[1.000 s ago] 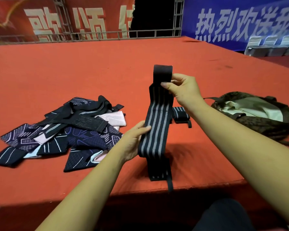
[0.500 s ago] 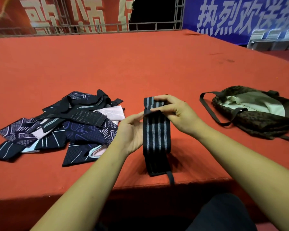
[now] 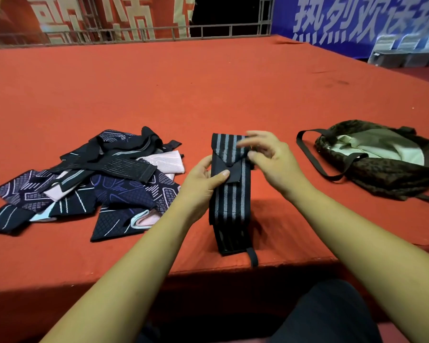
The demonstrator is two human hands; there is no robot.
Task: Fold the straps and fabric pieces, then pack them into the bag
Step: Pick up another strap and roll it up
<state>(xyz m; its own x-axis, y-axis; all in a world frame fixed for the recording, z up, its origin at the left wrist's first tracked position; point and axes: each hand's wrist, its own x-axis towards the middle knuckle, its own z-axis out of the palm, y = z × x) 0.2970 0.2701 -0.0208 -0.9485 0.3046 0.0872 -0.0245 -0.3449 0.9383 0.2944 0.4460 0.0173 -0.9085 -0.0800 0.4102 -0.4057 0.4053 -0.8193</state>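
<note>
A black strap with grey stripes lies folded lengthwise on the red platform in front of me. My left hand grips its left edge, thumb pressing on the plain black end flap folded over the top. My right hand hovers at the strap's upper right corner with blurred, loosely spread fingers that hold nothing I can make out. A pile of dark patterned and pink fabric pieces and black straps lies to the left. The dark patterned bag with pale lining lies open to the right.
The red carpeted platform stretches far back to a metal railing and banners. Its front edge runs just below the strap's loose tail. The bag's black handle loop lies toward my right hand. My dark-clothed knee shows below.
The strap was held upright; my right hand folded its top end down onto the rest. The right hand's fingers have now loosened from the fold while my left thumb pins the flap.
</note>
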